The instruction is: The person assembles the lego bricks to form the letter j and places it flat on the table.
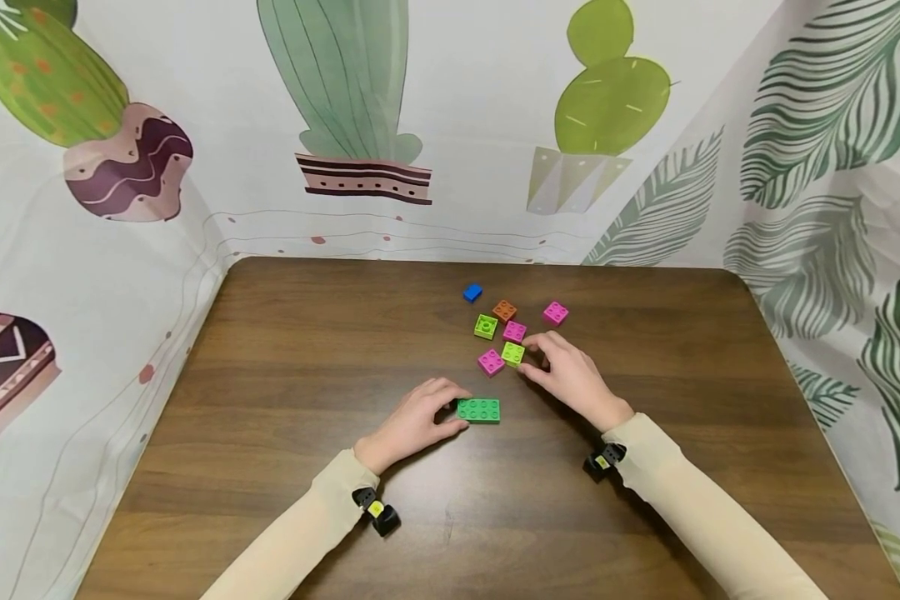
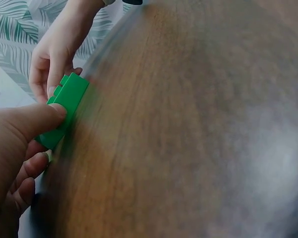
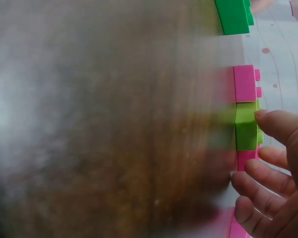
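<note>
A long green toy building brick (image 1: pixel 478 410) lies studs up on the table. My left hand (image 1: pixel 418 419) pinches its left end, with the thumb pressed on the near side, as the left wrist view shows. My right hand (image 1: pixel 570 377) is at a small lime brick (image 1: pixel 513 354), index finger and thumb parted at its right-hand corners. In the right wrist view the thumb tip overlaps the edge of the lime brick (image 3: pixel 246 126), and the other fingers are loosely bent. A pink brick (image 1: pixel 491 362) sits against the lime brick's left side; another pink brick (image 1: pixel 514 332) is just behind it.
Farther back lie a second lime brick (image 1: pixel 485 326), an orange-brown brick (image 1: pixel 505 311), a small blue brick (image 1: pixel 472 292) and a third pink brick (image 1: pixel 556 313). The brown wooden table (image 1: pixel 307 333) meets a printed cloth (image 1: pixel 480 125) at its back and sides.
</note>
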The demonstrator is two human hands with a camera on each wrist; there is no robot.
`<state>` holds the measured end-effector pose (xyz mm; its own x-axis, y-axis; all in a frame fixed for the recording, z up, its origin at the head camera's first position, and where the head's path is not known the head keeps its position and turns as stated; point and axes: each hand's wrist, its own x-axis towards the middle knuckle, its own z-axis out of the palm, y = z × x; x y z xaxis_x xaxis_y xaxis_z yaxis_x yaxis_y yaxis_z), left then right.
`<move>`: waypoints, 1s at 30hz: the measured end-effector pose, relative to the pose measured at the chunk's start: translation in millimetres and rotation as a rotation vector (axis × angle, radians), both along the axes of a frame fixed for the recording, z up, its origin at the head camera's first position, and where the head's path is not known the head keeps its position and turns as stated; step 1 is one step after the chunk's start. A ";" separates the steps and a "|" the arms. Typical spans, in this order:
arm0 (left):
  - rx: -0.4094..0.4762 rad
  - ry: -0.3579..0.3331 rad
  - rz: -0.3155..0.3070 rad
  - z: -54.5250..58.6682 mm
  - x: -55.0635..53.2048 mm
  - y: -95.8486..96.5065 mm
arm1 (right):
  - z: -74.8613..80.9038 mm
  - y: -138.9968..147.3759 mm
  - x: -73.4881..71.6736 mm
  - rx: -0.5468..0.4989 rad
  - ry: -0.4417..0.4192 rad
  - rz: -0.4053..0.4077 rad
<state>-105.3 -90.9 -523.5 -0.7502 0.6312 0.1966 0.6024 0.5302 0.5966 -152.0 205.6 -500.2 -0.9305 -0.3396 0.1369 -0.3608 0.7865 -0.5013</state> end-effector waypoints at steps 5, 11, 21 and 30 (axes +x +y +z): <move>0.004 0.002 0.002 1.1 0.2 -0.4 | 1.5 -4.2 -3.2 0.015 -0.001 0.002; 0.000 0.000 0.004 -0.9 0.1 -0.2 | 0.5 -7.4 -4.7 0.047 -0.008 0.005; 0.008 0.000 0.002 -2.1 -0.4 0.0 | -0.2 -7.7 -4.5 0.046 -0.010 -0.004; 0.003 0.007 0.006 -3.4 -0.5 -0.2 | 2.0 -3.4 0.2 0.027 -0.038 -0.010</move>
<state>-105.8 -91.1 -526.8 -0.7525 0.6261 0.2044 0.6037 0.5317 0.5940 -151.9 202.1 -498.2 -0.9382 -0.3336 0.0923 -0.3342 0.8032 -0.4931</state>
